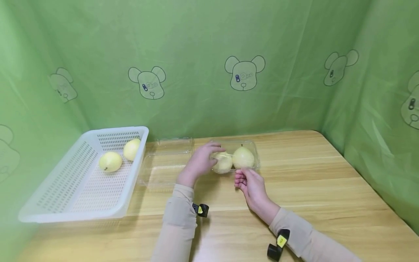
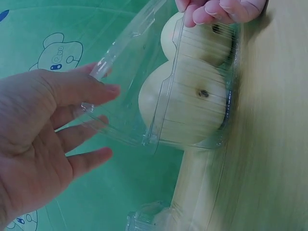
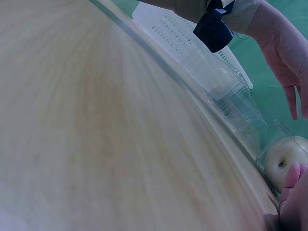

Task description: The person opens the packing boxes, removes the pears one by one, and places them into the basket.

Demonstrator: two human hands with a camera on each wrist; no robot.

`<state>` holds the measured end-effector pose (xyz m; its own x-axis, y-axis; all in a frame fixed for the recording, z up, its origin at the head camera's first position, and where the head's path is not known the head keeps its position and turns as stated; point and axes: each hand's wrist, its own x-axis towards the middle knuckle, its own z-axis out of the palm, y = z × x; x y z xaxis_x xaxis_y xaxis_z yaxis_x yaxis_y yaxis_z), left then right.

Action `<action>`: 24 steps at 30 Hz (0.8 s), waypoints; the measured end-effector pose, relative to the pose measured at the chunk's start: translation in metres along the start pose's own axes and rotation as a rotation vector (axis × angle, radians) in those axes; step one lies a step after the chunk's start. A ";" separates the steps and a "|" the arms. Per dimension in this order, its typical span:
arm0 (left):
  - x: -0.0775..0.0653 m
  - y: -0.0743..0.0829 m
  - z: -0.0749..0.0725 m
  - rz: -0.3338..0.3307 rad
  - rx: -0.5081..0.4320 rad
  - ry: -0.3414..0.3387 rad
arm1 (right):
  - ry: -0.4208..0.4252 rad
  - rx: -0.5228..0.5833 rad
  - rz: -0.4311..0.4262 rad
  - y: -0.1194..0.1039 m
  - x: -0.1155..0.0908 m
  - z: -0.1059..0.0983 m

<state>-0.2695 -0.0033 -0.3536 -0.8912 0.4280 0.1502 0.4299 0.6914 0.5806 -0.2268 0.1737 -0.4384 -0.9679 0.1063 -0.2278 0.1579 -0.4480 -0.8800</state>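
Two pale yellow pears [image 1: 243,158] sit side by side in a clear plastic clamshell box [image 1: 257,155] near the back of the table. Its raised lid [image 2: 126,44] leans open in the left wrist view. My left hand [image 1: 202,159] holds the lid's edge, thumb on one side and fingers behind it; the last fingers are spread. At the box's front rim, my right hand [image 1: 253,187] pinches the plastic between thumb and curled fingers. Only part of the right hand [image 3: 294,199] shows in the right wrist view, beside a pear [image 3: 285,161].
A white perforated basket [image 1: 72,217] stands at the left with two more pears [image 1: 110,162] inside. Between basket and box lies another clear clamshell box [image 1: 163,171], opened flat. Green curtains [image 1: 196,109] with bear drawings enclose the wooden table [image 1: 327,196] at the back and sides.
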 end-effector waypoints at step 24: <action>0.000 -0.003 -0.002 0.085 -0.039 0.061 | -0.016 -0.007 0.001 -0.001 0.000 0.002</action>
<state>-0.2711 -0.0068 -0.3536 -0.8592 0.4475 0.2480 0.4998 0.6302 0.5941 -0.2270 0.1727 -0.4368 -0.9706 0.0917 -0.2224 0.1605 -0.4416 -0.8827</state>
